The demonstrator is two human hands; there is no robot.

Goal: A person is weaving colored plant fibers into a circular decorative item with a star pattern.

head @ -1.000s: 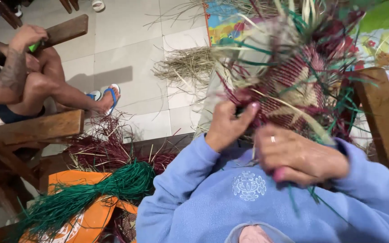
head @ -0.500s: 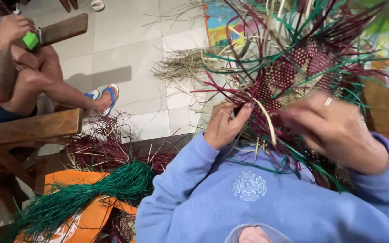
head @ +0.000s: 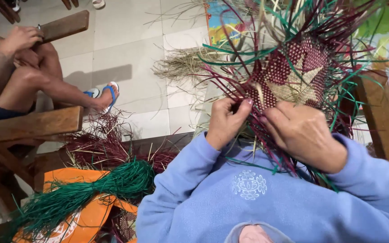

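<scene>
A half-woven straw piece point(head: 296, 74) in maroon and tan, with a tan star pattern, is held up in front of my chest. Loose maroon, green and pale strands stick out all around it. My left hand point(head: 225, 120) pinches strands at the lower left edge of the weave. My right hand point(head: 303, 130) grips the strands at the lower edge, knuckles toward the camera. Both arms wear light blue sleeves.
A bundle of green straw point(head: 82, 194) lies on an orange bag point(head: 75, 222) at lower left, with maroon straw point(head: 97, 144) behind it. Another person sits at left on a wooden bench point(head: 28, 123), a foot in a blue sandal point(head: 106, 94). Dry pale straw point(head: 185, 65) lies on the tiled floor.
The woven piece has turned so its star pattern faces me. My right hand dropped from the side to its lower edge. The other person's hand lowered.
</scene>
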